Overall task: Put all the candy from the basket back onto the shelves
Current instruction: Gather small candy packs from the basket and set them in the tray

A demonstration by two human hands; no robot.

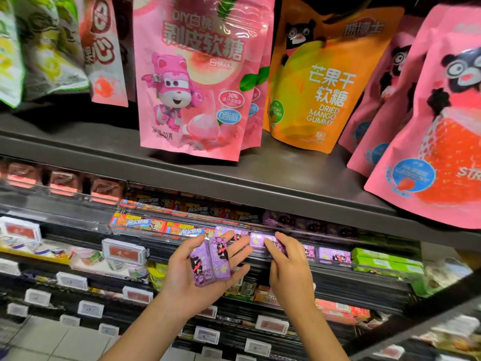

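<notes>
Two purple candy boxes (210,261) w/ black cartoon figure, lying side by side on left hand (200,274), palm up, fingers fairly straight. Right hand (289,267) pinches a 3rd purple box (278,246) at the shelf (338,272) row of matching purple boxes (325,254). Above: 1 orange mango gummy bag (320,82), pink bags (192,74) either side.

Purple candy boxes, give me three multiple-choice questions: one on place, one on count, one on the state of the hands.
1. Where do the purple candy boxes lie?
A. in the left hand's palm
B. on the floor
C. on the top shelf

2. How many boxes lie there?
A. two
B. five
C. none

3. What is the right hand doing?
A. hanging idle
B. pinching a purple box at the shelf row
C. holding the orange mango gummy bag

Answers: 1 A, they rest on the left hand. 2 A, two side by side. 3 B, fingers grip a purple box.
</notes>
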